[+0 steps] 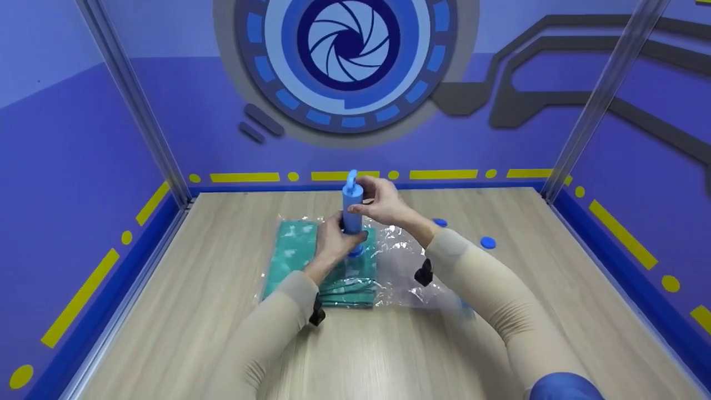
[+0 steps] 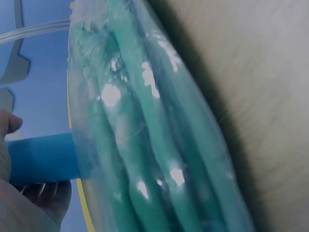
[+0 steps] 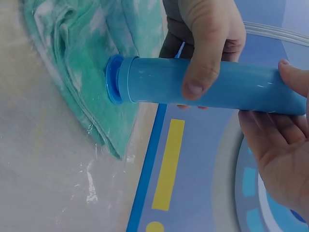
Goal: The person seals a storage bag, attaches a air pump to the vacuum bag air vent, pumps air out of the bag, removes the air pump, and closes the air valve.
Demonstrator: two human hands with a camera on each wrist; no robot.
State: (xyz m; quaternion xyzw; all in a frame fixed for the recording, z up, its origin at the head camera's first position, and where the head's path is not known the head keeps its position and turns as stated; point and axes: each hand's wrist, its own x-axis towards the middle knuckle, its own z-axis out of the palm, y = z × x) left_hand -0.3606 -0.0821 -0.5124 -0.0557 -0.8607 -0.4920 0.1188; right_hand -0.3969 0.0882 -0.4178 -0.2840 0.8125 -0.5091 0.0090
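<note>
A blue hand pump [image 1: 353,203] stands upright, its lower end at the round blue valve [image 3: 114,79] of a clear plastic bag [image 1: 402,261]. Inside the bag lies folded green cloth [image 1: 291,244], seen edge-on as bulging folds in the left wrist view. My left hand [image 1: 333,239] grips the lower part of the pump's barrel, thumb across the near side. Higher up, my right hand [image 1: 383,201] holds the barrel near its top between thumb and fingers, just below the loop handle [image 1: 351,179].
Two small blue discs [image 1: 487,243] lie on the wooden table [image 1: 222,344], right of the bag. The bag's clear, flat part spreads rightward beneath my right forearm. Printed blue panels [image 1: 166,111] surround the table at the back and sides.
</note>
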